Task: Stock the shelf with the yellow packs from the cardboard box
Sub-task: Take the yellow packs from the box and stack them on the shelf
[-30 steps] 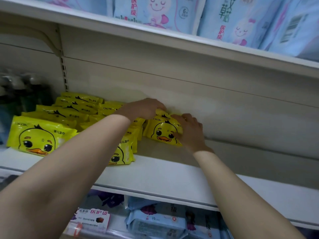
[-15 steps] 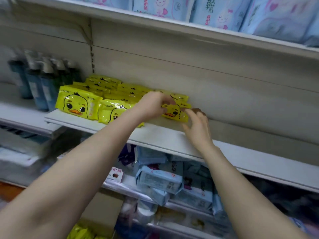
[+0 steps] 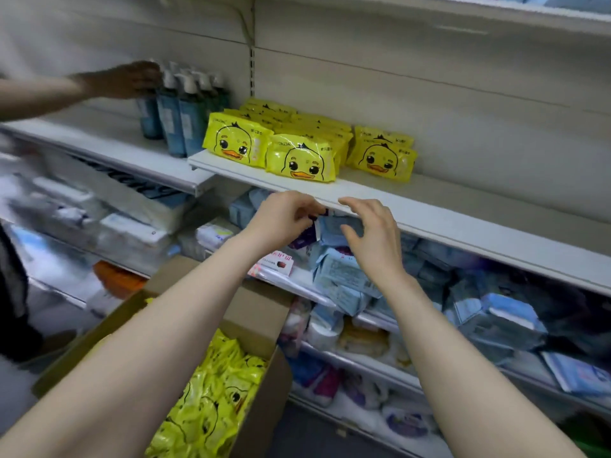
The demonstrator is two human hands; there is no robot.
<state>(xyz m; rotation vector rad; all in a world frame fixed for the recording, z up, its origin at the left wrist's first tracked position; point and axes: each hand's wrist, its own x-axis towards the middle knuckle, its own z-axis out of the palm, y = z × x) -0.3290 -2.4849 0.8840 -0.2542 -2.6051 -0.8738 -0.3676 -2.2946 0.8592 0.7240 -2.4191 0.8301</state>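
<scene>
Several yellow duck-face packs (image 3: 301,157) stand in rows on the white shelf (image 3: 463,219), the rightmost stack (image 3: 383,157) a little apart. Below, an open cardboard box (image 3: 254,312) holds many more yellow packs (image 3: 215,401). My left hand (image 3: 281,219) and my right hand (image 3: 373,236) hover in front of the shelf edge, below the packs, both empty. The left hand's fingers are loosely curled, the right hand's are spread and relaxed.
Blue pump bottles (image 3: 178,117) stand left of the yellow packs, and another person's hand (image 3: 125,79) reaches to them. Lower shelves hold pale blue packs (image 3: 344,276) and other goods. Bare shelf runs to the right of the yellow packs.
Both hands have let go of the rightmost yellow packs and drawn back down off the shelf. The view has tilted down, showing the box.
</scene>
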